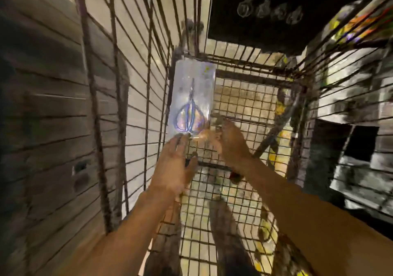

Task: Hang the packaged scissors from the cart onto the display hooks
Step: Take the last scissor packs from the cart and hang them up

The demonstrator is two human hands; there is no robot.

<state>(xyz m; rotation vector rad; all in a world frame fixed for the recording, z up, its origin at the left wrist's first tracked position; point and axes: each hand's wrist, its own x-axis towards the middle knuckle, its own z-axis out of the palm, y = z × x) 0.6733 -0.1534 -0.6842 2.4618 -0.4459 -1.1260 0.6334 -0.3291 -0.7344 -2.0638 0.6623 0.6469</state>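
Observation:
A clear pack of scissors [192, 99] with blue handles stands upright inside the wire cart [244, 105], leaning against its left wall. My left hand [174, 165] reaches to the pack's bottom edge, fingertips touching it. My right hand [229, 143] is at the pack's lower right corner, fingers curled near it. The picture is blurred, so I cannot tell if either hand has a firm hold.
A black card [270, 13] with several clear packaged items lies at the cart's far end. Colourful packs [357, 24] sit at the upper right. Slatted wall panels [42, 105] run along the left. Shelving [361, 148] stands on the right.

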